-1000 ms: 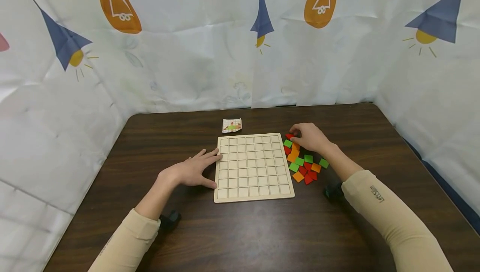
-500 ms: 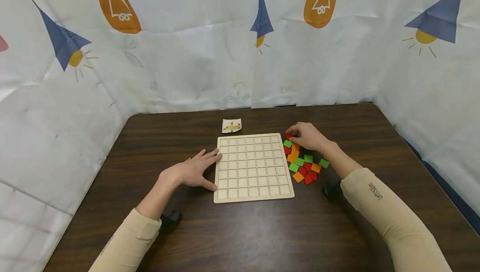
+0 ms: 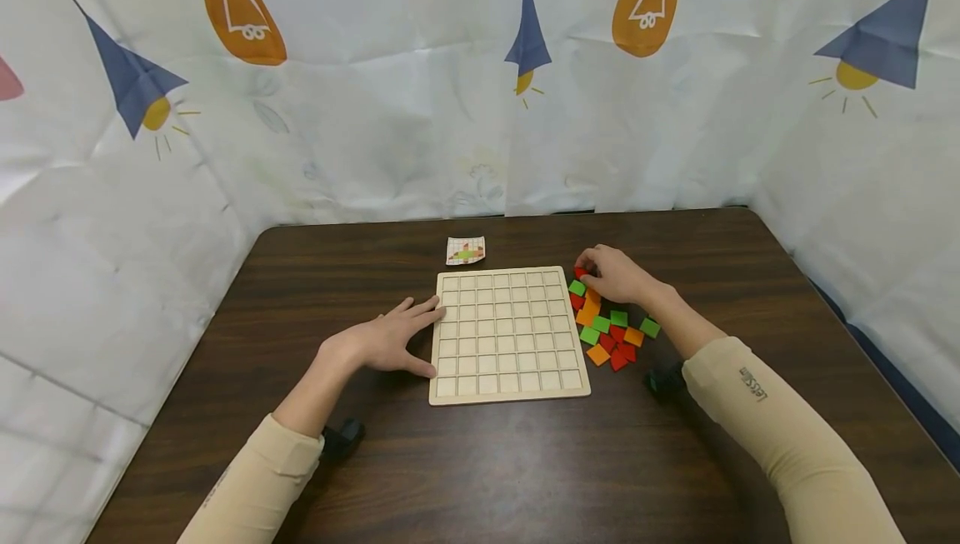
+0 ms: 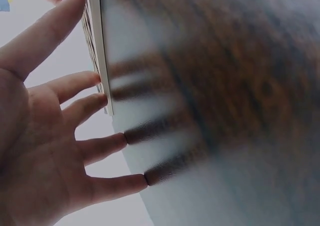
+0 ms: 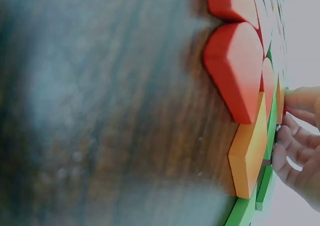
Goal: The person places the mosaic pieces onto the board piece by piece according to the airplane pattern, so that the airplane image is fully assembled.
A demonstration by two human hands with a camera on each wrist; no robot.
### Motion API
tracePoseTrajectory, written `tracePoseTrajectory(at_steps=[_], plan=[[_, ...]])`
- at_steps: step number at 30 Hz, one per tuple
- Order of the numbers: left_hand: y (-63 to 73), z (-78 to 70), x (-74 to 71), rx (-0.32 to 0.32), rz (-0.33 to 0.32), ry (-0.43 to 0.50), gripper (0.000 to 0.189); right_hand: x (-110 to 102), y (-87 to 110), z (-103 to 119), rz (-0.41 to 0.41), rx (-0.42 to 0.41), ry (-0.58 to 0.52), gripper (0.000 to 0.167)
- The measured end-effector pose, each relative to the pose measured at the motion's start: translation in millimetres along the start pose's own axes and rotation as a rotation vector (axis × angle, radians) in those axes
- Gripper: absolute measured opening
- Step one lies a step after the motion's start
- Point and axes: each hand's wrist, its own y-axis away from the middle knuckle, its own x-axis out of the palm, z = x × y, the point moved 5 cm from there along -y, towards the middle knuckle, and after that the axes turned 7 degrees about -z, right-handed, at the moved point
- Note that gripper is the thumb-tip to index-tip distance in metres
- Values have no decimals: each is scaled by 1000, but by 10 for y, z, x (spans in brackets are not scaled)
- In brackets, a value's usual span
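Observation:
A pale wooden grid board lies on the dark table. My left hand is spread at its left side, thumb and some fingertips on the board's edge. In the left wrist view, two fingertips touch the board's edge and two others rest on the tabletop. Right of the board, my right hand pinches a red tile between thumb and fingers, at the far end of a loose pile. That pile has red, green and orange tiles. In the right wrist view a rounded red tile is closest.
Behind the board lies a small printed card with a coloured grid picture. One green tile sits at the pile's right, near my right wrist. A white patterned curtain stands along the table's back edge.
My right hand stays at the far end of the pile, its fingers on the red tile, with only a slight shift. The left hand and the board hold still.

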Motion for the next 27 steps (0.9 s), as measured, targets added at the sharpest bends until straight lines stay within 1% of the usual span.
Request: tracePoseTrajectory(at_steps=[3,7,14,17,23,27], plan=[[9,-8,-4,0,1,0,99,-11,3,-10,-9,6,-2,26],[12,-13,-9,-1,7,5,98,-20,11,-31,-18,35,-23,28],[0,-6,-20,3,10,16,96,-56,54,1,-23,57,-47,28],[-3,-12,-25,4,16,12,96,-57,87,42,-15,40,-47,27],[-3,-10,-30,-24,31,7,95,-53,138,118,-22,6,-61,27],[0,-9,-27,-15,26,8,94,-42,156,158,-27,-5,-77,26]])
